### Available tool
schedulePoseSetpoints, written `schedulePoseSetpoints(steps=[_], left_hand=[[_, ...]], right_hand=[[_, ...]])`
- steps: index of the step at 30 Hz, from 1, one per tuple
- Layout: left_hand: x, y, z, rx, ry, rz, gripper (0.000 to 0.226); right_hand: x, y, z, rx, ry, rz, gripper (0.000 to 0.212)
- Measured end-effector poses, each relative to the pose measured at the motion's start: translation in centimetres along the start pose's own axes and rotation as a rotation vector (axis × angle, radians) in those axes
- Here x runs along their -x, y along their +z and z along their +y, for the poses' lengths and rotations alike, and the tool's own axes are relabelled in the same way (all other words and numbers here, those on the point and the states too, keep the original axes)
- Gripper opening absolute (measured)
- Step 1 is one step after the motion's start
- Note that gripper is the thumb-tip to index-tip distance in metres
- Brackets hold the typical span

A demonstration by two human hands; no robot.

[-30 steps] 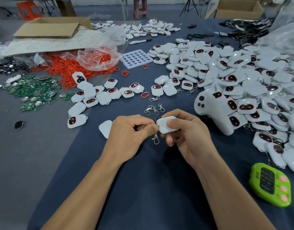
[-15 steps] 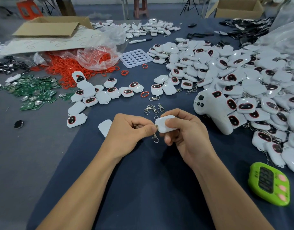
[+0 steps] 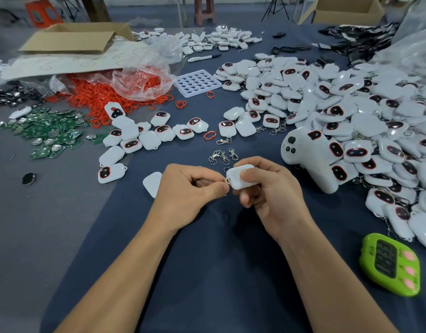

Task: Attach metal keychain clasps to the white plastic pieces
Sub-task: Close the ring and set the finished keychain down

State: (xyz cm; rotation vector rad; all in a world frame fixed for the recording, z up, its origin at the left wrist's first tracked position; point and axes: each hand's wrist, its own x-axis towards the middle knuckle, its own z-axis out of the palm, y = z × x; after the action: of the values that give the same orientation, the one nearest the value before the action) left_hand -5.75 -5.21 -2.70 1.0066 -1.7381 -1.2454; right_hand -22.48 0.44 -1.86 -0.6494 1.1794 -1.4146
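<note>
My right hand [image 3: 269, 195] grips a white plastic piece [image 3: 238, 181] between thumb and fingers, just above the dark blue cloth. My left hand [image 3: 185, 195] pinches a small metal keychain clasp [image 3: 227, 180] at the piece's left corner; most of the clasp is hidden behind my fingers. A few loose clasps [image 3: 221, 156] lie on the cloth just beyond my hands. Another white piece [image 3: 151, 183] lies flat beside my left hand.
A big heap of white pieces [image 3: 351, 111] fills the right side, with a white handheld tool [image 3: 308, 155] at its edge. More pieces [image 3: 139, 138] lie at left centre. Red rings [image 3: 106, 97], green circuit boards [image 3: 48, 133], a white tray [image 3: 197, 82] and a green timer [image 3: 391, 264] are around.
The dangling clasp has been drawn up into my left fingers at the piece's corner. Both hands stay in nearly the same spot.
</note>
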Motion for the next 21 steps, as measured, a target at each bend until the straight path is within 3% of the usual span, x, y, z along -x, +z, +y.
schedulePoseSetpoints(steps=[9, 15, 19, 21], left_hand=[[0.5, 0.4, 0.1, -0.173, 0.062, 0.214, 0.025], [0.4, 0.7, 0.3, -0.167, 0.051, 0.224, 0.031], [0.2, 0.8, 0.0, -0.186, 0.039, 0.256, 0.029], [0.1, 0.6, -0.1, -0.179, 0.042, 0.255, 0.025]], right_hand=[[0.1, 0.4, 0.1, 0.022, -0.055, 0.084, 0.020], [-0.1, 0.3, 0.5, 0.068, -0.132, 0.101, 0.022], [-0.2, 0.6, 1.2, 0.345, -0.212, 0.194, 0.010], [-0.1, 0.6, 1.6, 0.519, -0.246, 0.226, 0.021]])
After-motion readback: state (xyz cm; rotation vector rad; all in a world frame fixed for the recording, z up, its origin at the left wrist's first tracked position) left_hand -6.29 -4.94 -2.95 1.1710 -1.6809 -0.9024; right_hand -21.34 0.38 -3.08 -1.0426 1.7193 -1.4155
